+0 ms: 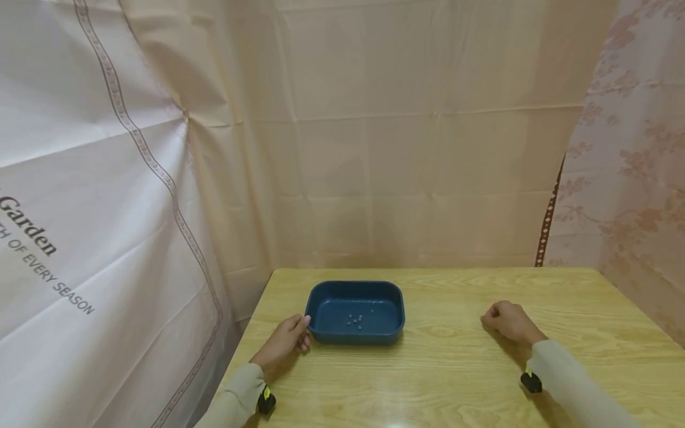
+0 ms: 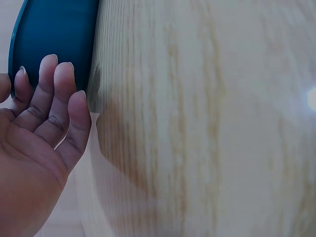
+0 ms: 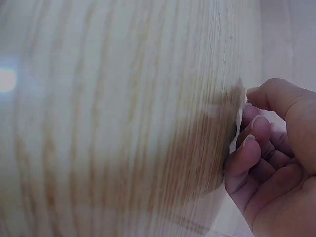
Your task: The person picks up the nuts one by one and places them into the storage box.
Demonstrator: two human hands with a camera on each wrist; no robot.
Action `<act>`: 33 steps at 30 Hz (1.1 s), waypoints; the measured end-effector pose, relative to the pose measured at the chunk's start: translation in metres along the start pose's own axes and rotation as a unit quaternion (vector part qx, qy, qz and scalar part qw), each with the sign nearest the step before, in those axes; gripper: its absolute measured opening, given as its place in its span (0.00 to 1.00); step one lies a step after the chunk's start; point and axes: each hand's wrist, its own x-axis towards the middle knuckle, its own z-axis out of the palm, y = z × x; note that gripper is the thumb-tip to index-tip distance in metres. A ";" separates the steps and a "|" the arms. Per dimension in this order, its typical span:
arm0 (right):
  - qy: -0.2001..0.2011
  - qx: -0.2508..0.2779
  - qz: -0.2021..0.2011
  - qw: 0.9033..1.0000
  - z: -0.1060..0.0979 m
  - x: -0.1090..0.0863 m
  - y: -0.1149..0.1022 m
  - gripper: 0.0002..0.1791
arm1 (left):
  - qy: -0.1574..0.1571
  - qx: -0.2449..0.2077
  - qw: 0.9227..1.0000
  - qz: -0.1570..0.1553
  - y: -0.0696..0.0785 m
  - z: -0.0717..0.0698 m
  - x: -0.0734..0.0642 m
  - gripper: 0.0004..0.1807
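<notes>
A dark blue rectangular tub [image 1: 355, 340] stands on the table. Several tiny grey pieces, ring-like and perhaps nuts, lie on its floor; one piece [image 1: 360, 327] is nearest the front wall. My left hand [image 1: 286, 342] holds the tub's left end, its thumb at the rim and its fingers bent by the outer wall. In the left wrist view, the tub's side [image 2: 57, 34] is beyond the fingertips. Well to the right, my right hand [image 1: 511, 322] is low at the tabletop, fingers curled, thumb tip meeting the index finger [image 3: 252, 113]. Nothing shows between them.
The light wood-grain table [image 1: 449, 380] carries the tub left of its middle. A beige cloth [image 1: 407, 148] hangs behind it. Printed cloth [image 1: 107, 238] hangs at the left, flowered cloth [image 1: 637, 196] at the right. A small black device [image 1: 531, 381] sits at the right wrist.
</notes>
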 end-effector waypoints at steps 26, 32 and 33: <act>0.007 0.012 -0.037 0.999 0.005 -0.001 -0.017 0.06 | -0.007 0.021 1.000 0.000 0.003 -0.002 0.000 0.24; 0.009 0.008 -0.042 0.999 0.007 0.001 -0.021 0.08 | -0.010 0.020 1.000 0.000 0.005 -0.002 -0.001 0.24; 0.009 0.008 -0.043 0.999 0.008 0.001 -0.021 0.08 | -0.010 0.019 1.000 -0.001 0.005 -0.002 -0.002 0.24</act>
